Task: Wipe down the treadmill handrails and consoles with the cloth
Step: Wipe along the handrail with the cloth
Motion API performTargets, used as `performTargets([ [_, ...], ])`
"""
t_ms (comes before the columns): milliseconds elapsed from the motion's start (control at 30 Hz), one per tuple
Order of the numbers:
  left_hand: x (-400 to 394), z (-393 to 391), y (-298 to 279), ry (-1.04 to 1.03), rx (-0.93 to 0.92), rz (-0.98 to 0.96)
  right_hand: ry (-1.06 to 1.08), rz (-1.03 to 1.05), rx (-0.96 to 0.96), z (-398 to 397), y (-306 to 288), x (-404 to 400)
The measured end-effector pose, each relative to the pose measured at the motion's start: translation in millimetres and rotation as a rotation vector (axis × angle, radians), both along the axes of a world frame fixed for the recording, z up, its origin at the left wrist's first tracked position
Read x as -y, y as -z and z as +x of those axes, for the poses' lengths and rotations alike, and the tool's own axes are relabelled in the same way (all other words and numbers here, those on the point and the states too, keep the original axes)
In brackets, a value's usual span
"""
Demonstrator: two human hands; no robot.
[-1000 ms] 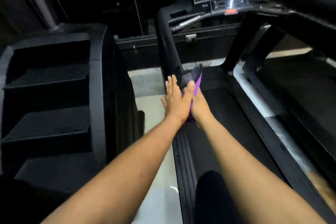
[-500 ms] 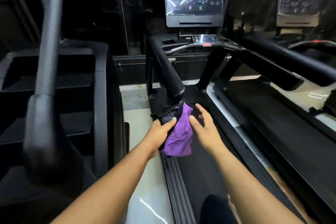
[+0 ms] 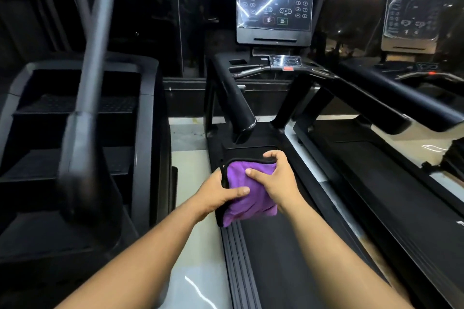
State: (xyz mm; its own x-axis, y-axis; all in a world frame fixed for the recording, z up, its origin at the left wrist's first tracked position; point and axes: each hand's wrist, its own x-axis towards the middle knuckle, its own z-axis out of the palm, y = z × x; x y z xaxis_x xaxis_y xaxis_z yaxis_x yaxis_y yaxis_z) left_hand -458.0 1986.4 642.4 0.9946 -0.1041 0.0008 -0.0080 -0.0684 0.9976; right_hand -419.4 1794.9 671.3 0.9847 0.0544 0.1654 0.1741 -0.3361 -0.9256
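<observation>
On the far left stood a stair machine (image 3: 75, 133), untouched. My left hand (image 3: 216, 193) pinched the purple cloth (image 3: 247, 198) at its left edge, thumb laid across the face; my right hand (image 3: 273, 183) gripped its top right edge, fingers curled over the black hem. The cloth hung between both hands above the treadmill belt (image 3: 276, 258), below the left handrail (image 3: 238, 105). I judged a flat, tight fold would wipe best before reaching up to the console (image 3: 275, 7).
</observation>
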Motion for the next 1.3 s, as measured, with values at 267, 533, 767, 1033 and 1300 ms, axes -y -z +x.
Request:
performTargets([
  [267,25.2,34.3,6.1,-0.166,-0.018,-0.010,-0.009,0.128,-0.051,17.2,8.8,42.2],
  [533,12.0,91.5,9.0,-0.344,0.007,0.027,-0.043,0.122,-0.061,64.5,15.6,17.5],
  [767,-21.9,212.2,2.6,-0.397,0.054,-0.157,0.200,-0.098,0.297,166.0,-15.5,-49.9],
  [1033,-51.8,356.6,47.9,-0.445,-0.049,-0.191,0.126,-1.185,0.297,253.8,40.7,-127.6],
  [1300,-81.1,390.3,109.4,-0.308,-0.147,-0.008,-0.133,-1.810,0.111,333.5,34.3,-168.1],
])
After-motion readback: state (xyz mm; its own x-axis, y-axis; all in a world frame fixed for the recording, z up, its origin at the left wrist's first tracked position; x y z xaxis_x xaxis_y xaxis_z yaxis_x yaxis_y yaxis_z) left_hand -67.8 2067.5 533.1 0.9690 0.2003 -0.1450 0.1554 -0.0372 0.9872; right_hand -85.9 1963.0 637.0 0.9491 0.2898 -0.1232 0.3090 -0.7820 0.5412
